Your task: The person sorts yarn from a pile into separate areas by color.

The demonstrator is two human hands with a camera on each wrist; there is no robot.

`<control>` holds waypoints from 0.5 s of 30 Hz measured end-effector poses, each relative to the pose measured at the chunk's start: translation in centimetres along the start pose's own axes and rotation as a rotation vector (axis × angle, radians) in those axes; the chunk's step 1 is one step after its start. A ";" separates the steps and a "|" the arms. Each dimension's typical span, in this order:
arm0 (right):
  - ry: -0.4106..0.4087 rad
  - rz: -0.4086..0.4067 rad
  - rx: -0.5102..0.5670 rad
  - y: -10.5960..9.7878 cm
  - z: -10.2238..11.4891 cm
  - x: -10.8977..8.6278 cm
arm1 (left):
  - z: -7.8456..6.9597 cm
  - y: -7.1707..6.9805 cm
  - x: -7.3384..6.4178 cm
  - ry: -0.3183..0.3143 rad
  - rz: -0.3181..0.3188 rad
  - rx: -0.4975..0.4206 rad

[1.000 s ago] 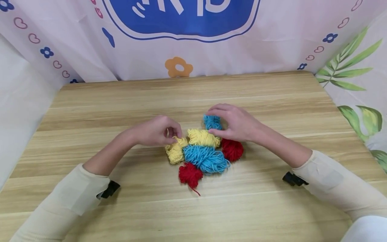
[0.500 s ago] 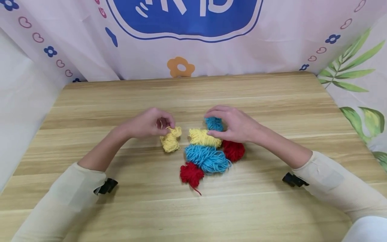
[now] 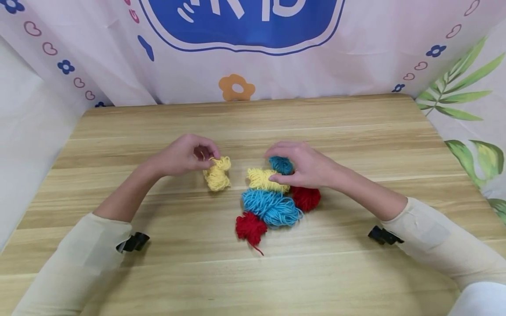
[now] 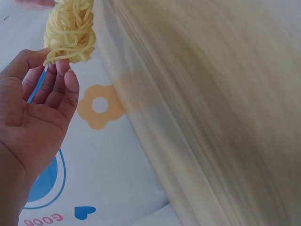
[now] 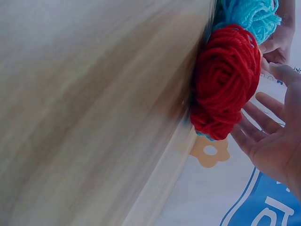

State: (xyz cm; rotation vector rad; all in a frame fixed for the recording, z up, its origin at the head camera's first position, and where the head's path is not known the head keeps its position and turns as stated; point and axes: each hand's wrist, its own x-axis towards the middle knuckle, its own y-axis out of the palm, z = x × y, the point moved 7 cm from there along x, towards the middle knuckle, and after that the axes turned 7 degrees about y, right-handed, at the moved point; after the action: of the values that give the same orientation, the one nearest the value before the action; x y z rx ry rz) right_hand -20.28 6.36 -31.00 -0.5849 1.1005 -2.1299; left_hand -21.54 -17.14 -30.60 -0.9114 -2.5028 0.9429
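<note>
My left hand pinches a loose end of a small yellow yarn bundle, left of the other yarn. In the left wrist view the thumb and fingertips meet at strands of that yellow yarn. My right hand arches over a small blue yarn bundle, its thumb by a second yellow skein. The right wrist view shows this hand with fingers spread beside a red skein; whether they touch yarn cannot be told.
A large blue skein lies in front of the second yellow one. To its lower left is a small red bundle with a loose tail. A printed cloth hangs behind the wooden table.
My left hand has drawn the small yellow bundle away from the pile, leftward and toward the back of the table. My right hand has stayed almost in place over the small blue bundle.
</note>
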 end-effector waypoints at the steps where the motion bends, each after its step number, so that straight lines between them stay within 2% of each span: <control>1: 0.000 0.002 0.002 0.0 0.1 0.0 | 0.1 -0.2 -0.1 -0.006 -0.012 0.000; 8: -0.018 0.021 0.009 0.3 0.6 0.1 | 0.7 -1.6 -0.8 -0.032 -0.091 0.008; 15: -0.035 0.064 0.016 0.8 1.1 0.4 | 1.4 -2.9 -1.6 -0.046 -0.143 0.037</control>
State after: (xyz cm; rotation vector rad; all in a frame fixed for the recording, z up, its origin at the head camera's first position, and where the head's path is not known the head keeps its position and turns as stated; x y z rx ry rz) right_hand -19.55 5.18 -31.04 -0.5699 1.0686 -2.0646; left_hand -22.35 -20.60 -29.77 -0.6970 -2.5408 0.9710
